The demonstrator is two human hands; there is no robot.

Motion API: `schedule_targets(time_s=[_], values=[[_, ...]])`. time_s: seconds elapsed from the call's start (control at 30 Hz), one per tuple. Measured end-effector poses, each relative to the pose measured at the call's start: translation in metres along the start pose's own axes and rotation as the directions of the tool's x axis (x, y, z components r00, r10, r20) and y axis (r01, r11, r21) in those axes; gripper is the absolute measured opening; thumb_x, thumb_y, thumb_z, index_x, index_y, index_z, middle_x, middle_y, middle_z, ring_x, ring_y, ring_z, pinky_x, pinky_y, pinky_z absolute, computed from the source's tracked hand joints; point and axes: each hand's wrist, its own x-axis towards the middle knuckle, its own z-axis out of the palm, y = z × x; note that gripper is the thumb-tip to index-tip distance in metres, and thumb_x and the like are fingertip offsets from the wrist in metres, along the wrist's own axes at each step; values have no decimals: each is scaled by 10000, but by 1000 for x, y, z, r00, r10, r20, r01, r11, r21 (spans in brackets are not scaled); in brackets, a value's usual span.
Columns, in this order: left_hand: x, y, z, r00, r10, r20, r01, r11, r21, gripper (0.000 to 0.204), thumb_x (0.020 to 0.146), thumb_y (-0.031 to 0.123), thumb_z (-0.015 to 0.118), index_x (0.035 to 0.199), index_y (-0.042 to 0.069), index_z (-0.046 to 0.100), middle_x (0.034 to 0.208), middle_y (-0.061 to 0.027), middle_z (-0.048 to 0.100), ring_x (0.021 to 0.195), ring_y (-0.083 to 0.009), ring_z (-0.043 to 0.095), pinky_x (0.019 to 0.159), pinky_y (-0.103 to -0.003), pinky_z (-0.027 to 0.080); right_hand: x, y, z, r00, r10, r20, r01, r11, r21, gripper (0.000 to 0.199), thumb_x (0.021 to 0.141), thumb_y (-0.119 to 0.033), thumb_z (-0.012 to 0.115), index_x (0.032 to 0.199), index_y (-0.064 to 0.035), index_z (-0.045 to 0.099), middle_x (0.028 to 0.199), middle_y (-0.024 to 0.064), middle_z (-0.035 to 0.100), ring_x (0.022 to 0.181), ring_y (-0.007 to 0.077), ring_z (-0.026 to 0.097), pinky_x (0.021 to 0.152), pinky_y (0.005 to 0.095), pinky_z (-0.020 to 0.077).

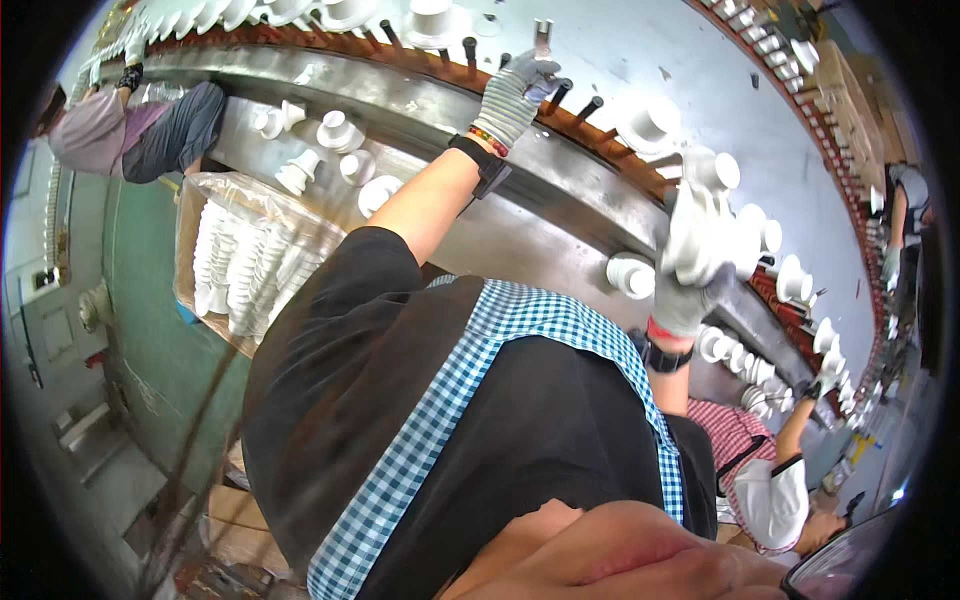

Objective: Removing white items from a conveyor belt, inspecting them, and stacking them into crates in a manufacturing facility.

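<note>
My left hand (512, 98), in a grey-white striped glove, reaches over the row of dark pegs (590, 108) along the moving-line edge. Its fingers are curled in; a small forked metal piece (543, 36) sticks up just beyond the fingertips, and I cannot make out whether the hand holds it. On the other side my right hand (684, 304), also gloved, grips several white flanged cup-shaped pieces (705, 232) bunched together. Part of that hand is hidden behind them. Another white flanged piece (648, 124) sits on the line between the hands.
A lined carton (187, 240) packed with stacked white pieces stands at the left. Loose white pieces (340, 131) lie on the metal bench (430, 215); a short stack (630, 275) is beside my right hand. Co-workers (150, 130) work along the line on both sides.
</note>
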Motion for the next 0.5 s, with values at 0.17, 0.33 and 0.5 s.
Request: schedule_targets(time_s=[0.17,0.33,0.5], values=[[26,-18,-43,967,-110,229,168,954,-249,256,936,277,596,1082,80,670,1172,-45,648,951,-92,594,877,-230,472,193,98,127,954,-25,297,255,584,-771,361,877,-259,641,1178,-70,579,1164,63,607,1087,200,577,944,349,464],[47,-21,-76,932,-277,233,334,907,-257,302,891,280,637,1098,64,684,946,-76,706,884,-152,631,823,-285,481,274,172,170,886,454,-97,-391,617,-683,430,821,-327,707,1105,-22,602,961,87,674,849,208,667,717,309,559],[65,-40,-102,893,-405,194,429,898,-97,331,855,316,662,1039,43,696,905,-108,715,812,-189,654,779,-311,496,261,213,190,887,431,168,-43,439,-898,486,789,-288,735,1152,-7,577,1009,93,663,905,191,644,798,308,524]])
